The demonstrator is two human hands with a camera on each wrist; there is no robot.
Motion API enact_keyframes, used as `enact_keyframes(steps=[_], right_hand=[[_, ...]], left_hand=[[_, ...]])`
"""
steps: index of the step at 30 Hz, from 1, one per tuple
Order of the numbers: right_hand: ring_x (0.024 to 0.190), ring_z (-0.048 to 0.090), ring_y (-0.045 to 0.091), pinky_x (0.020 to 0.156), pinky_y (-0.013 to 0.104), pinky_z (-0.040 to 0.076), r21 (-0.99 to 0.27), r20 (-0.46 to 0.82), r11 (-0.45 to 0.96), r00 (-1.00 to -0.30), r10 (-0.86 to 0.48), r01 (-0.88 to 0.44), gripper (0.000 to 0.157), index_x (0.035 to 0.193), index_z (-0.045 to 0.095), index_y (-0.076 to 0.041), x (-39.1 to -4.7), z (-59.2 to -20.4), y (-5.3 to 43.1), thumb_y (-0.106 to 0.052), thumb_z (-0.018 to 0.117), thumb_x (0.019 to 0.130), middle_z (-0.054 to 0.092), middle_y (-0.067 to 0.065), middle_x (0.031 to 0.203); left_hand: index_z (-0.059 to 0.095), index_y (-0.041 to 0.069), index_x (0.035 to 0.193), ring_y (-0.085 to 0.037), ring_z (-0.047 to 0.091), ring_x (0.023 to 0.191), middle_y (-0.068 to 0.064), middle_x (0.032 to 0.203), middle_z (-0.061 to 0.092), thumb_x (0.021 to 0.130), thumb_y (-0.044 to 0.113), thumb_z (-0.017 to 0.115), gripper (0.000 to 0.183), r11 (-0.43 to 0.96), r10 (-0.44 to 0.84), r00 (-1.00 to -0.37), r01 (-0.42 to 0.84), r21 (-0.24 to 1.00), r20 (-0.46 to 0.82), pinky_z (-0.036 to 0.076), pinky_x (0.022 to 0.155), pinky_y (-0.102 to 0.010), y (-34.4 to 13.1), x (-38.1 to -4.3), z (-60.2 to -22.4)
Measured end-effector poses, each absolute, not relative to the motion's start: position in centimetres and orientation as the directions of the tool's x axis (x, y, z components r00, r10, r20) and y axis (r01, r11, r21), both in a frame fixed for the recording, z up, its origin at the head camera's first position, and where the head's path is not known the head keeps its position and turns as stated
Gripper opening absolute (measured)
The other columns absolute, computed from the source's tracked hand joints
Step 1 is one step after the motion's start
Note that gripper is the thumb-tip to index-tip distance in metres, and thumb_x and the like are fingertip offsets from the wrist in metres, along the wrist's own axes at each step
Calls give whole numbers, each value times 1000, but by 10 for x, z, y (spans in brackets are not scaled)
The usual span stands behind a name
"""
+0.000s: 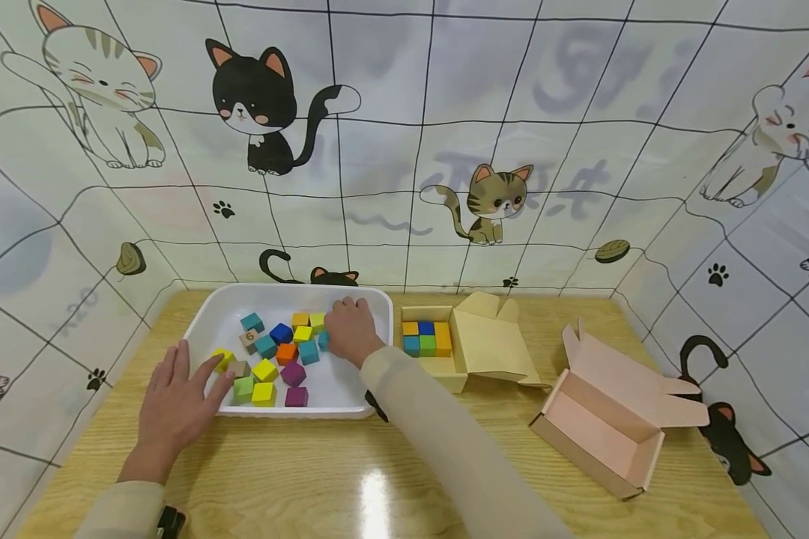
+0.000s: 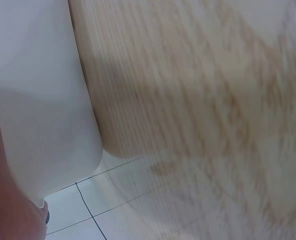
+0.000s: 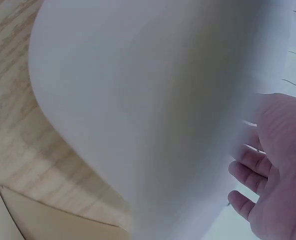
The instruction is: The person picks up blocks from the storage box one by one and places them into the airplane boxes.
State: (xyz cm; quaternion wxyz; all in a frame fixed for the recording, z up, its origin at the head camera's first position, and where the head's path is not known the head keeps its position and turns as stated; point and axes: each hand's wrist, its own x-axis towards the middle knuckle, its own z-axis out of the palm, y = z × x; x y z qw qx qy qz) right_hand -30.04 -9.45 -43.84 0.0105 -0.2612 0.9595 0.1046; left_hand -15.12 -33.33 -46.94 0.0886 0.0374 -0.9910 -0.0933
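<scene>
A white tray (image 1: pixel 209 329) holds loose cubes in several colours, including an orange cube (image 1: pixel 286 353), a blue cube (image 1: pixel 281 333) and a purple cube (image 1: pixel 297 397). My left hand (image 1: pixel 182 404) rests at its front left corner with fingers spread, the index fingertip close to a yellow cube (image 1: pixel 222 359). Over the tray's right side is my right hand (image 1: pixel 353 329), fingers bent, right beside a partly covered teal cube (image 1: pixel 323 340). Whether it pinches that cube is hidden. In the right wrist view the bent fingers (image 3: pixel 247 175) show behind the blurred tray wall.
Right of the tray stands an open cardboard box (image 1: pixel 452 382) with orange, blue, teal and green blocks packed in it, its lid folded out rightward. A pinkish open box (image 1: pixel 593 434), tilted at an angle, lies farther right on the wooden table (image 1: pixel 276 479). A cat-print sheet (image 1: pixel 391 150) surrounds the table.
</scene>
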Motion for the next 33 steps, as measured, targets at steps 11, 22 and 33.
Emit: enact_keyframes(steps=[11, 22, 33], right_hand=[[102, 44, 17, 98, 38, 36, 191, -38, 829, -847, -530, -526, 27, 98, 63, -22, -298, -405, -72, -45, 57, 84, 53, -4, 105], [98, 43, 16, 96, 37, 35, 156, 19, 816, -824, -566, -557, 21, 88, 60, -21, -291, -375, -29, -42, 57, 85, 52, -5, 101], [107, 44, 18, 98, 41, 34, 92, 45, 842, -842, -537, -532, 25, 101, 65, -23, -296, -361, 17, -41, 59, 84, 54, -3, 114]], left_hand=[[45, 10, 133, -46, -6, 138, -32, 149, 2, 93, 56, 28, 64, 980, -85, -982, -51, 193, 169, 8, 107, -63, -333, -152, -469], [45, 9, 133, -46, -7, 138, -30, 150, 0, 92, 58, 28, 65, 980, -96, -983, -65, 190, 159, 7, 107, -64, -332, -152, -470], [45, 9, 133, -48, -5, 137, -31, 149, 0, 93, 57, 28, 65, 982, -87, -984, -58, 182, 155, 8, 107, -64, -332, -153, -469]])
